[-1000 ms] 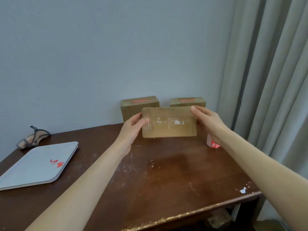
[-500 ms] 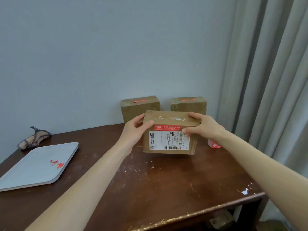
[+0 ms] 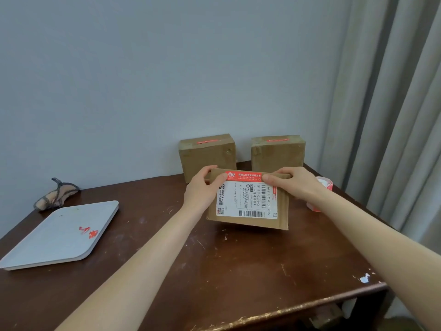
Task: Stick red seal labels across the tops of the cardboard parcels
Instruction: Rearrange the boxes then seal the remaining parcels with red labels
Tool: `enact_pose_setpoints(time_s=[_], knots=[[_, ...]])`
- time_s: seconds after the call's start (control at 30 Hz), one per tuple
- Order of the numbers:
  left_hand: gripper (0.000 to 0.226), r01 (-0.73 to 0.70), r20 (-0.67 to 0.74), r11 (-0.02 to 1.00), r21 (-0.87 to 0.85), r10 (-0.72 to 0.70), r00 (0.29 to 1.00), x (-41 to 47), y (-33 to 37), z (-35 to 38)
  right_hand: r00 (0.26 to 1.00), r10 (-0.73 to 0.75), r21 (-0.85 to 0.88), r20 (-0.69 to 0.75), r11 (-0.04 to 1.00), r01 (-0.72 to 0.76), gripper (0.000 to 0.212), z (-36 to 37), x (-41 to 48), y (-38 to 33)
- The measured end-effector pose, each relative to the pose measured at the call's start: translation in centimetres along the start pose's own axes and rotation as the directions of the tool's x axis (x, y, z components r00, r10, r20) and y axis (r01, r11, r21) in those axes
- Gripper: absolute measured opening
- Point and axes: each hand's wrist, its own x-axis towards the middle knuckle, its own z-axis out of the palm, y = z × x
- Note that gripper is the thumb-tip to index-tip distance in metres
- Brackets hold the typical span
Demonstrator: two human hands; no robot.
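Both hands on the front cardboard parcel (image 3: 248,201), held tilted over the dark wooden table (image 3: 214,271), its near edge low; can't tell whether that edge touches the wood. White shipping label (image 3: 247,199) with a red header strip faces the person.

Left hand (image 3: 202,191) clamps the parcel's left end: thumb on the label face, fingers curled round the far edge. Right hand (image 3: 292,183) clamps the right end the same way, thumb pressed on the red strip.

Just behind the parcel, against the wall: two taped parcels, left one (image 3: 207,155) and right one (image 3: 278,152), each with a red seal label across its top. Roll of red seal labels (image 3: 322,187) sits right of the parcel, mostly hidden by the right wrist. Grey tray (image 3: 59,237) lies well left of the parcel, red scraps on it.
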Motion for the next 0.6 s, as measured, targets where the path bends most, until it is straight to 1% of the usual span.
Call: enact_pose_setpoints(time_s=[0.1,0.2,0.27,0.37,0.47,0.6], knots=[[0.033,0.046,0.008,0.999,0.002,-0.046,0.999,0.6,-0.5,0.1,1.000,-0.002,-0.037,-0.004,0.999,0.002,0.053,0.2,0.0,-0.4],[0.032,0.092,0.039,0.995,-0.030,-0.091,0.995,0.8,-0.7,0.1,1.000,-0.005,-0.039,-0.006,0.999,0.004,0.050,0.3,0.2,-0.8],[0.031,0.100,0.061,0.993,-0.064,-0.096,0.994,0.9,-0.8,0.0,1.000,-0.008,-0.052,-0.005,0.999,0.008,0.049,0.4,0.3,-0.8],[0.037,0.083,0.086,0.993,-0.087,-0.076,0.993,0.7,-1.1,0.0,1.000,-0.006,-0.045,-0.011,0.999,0.006,0.048,0.6,0.4,-0.6],[0.042,0.051,0.074,0.996,-0.075,-0.045,0.996,0.3,-1.3,0.1,1.000,-0.007,-0.060,-0.014,0.998,0.006,0.049,0.6,0.5,-0.6],[0.046,0.031,0.054,0.998,-0.053,-0.029,0.998,0.2,-1.4,0.2,1.000,0.001,-0.118,-0.019,0.993,-0.003,0.054,0.9,0.6,-0.9]])
